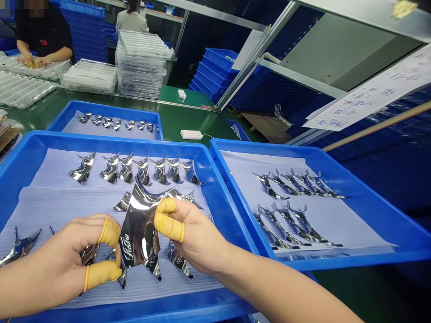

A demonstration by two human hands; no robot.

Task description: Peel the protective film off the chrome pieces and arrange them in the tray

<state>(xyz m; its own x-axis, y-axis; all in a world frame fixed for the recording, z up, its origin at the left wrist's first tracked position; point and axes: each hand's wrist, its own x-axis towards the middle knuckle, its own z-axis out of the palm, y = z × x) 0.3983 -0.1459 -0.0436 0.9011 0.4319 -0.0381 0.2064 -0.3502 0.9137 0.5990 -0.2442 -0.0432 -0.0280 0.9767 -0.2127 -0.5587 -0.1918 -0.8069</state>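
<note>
Both my hands hold one shiny chrome part point(139, 229) above the near blue tray point(20, 157). My left hand point(67, 255) pinches its left edge with yellow finger cots on thumb and forefinger. My right hand point(188, 233) grips its right edge, also with yellow cots. The part is curved, mirror-bright, with script lettering near its lower left. More chrome parts point(141, 169) lie in a row on white foam in the same tray, and others sit under my hands.
A second blue tray point(370, 202) at right holds two rows of slimmer chrome parts point(296, 184). A third blue tray point(111, 110) lies behind. Clear plastic trays point(141, 63) are stacked on the green table. Another person point(40, 36) works at back left; one stands farther back.
</note>
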